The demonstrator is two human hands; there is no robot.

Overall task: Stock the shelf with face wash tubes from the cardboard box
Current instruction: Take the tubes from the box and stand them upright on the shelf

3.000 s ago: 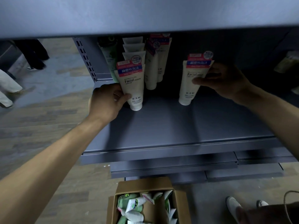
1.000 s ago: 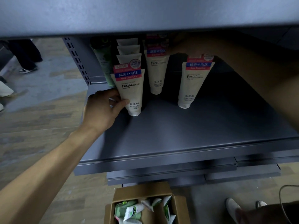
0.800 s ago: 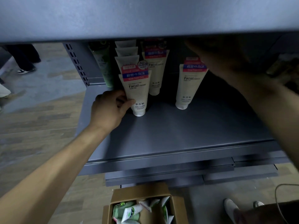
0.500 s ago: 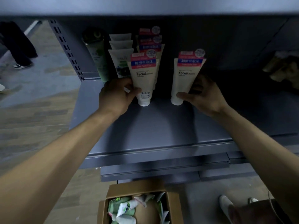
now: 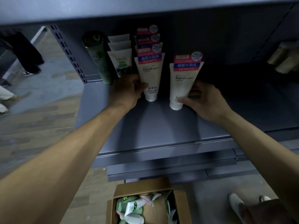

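We have pushed the left tube (image 5: pixel 149 78) back against its row since a moment ago; our left hand (image 5: pixel 127 91) grips it, our right hand (image 5: pixel 205 101) pinches the right tube (image 5: pixel 182 81). Two cream "Facial" tubes stand cap-down on the shelf (image 5: pixel 161 126). At six o'clock, one box (image 5: pixel 142 188) holds more.

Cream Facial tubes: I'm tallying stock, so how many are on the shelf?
5: the left hand holds the front one of a row of four; the right hand holds a lone tube. Others may be hidden behind.
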